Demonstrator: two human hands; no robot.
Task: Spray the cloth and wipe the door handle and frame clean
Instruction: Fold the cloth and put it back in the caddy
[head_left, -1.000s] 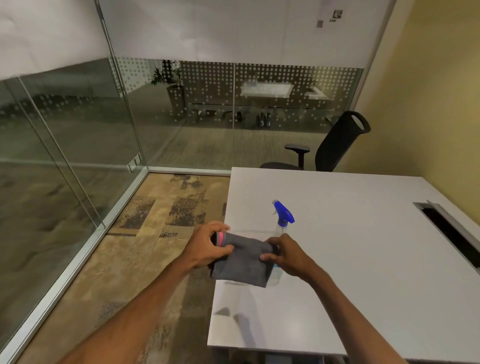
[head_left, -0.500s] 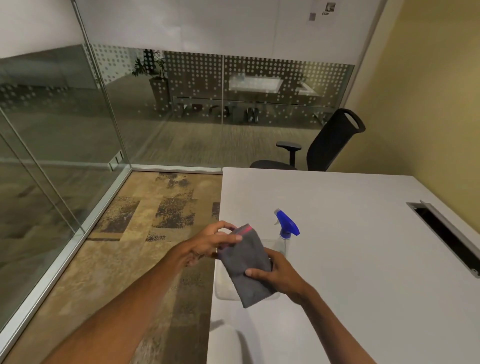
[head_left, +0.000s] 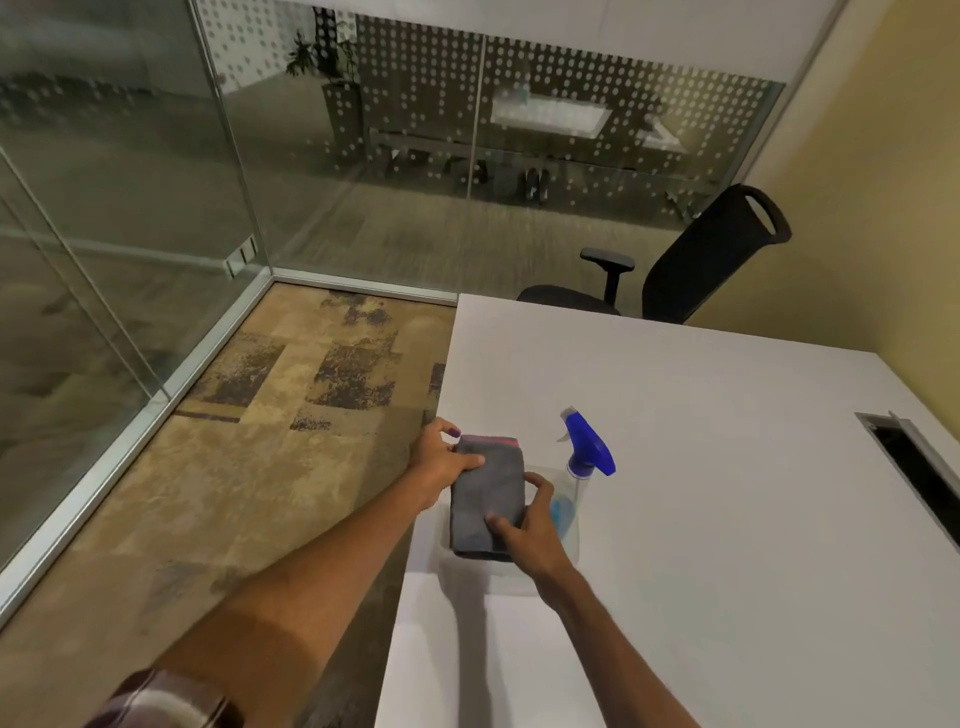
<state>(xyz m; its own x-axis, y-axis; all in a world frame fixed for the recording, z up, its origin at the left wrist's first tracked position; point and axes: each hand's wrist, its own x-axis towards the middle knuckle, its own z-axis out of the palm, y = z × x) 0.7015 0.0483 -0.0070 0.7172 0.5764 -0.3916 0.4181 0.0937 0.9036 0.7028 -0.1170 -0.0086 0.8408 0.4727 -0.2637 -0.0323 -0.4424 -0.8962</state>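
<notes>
A folded grey cloth (head_left: 487, 493) with a pink edge is held over the near left corner of the white table (head_left: 727, 493). My left hand (head_left: 444, 462) pinches its upper left side. My right hand (head_left: 530, 525) grips its lower right side, thumb on top. Just right of the cloth stands a clear spray bottle (head_left: 584, 467) with a blue trigger head and blue liquid, partly hidden behind my right hand. No door handle shows in the head view.
Glass walls (head_left: 130, 182) with metal frames enclose the room on the left and at the back. A black office chair (head_left: 696, 265) stands behind the table. A cable slot (head_left: 919, 462) opens in the table's right side. Patterned carpet (head_left: 260, 441) covers the floor.
The cloth has been turned from lying crosswise to upright between both hands. My left hand, loose half a second ago, now pinches its top. The camera has tilted down.
</notes>
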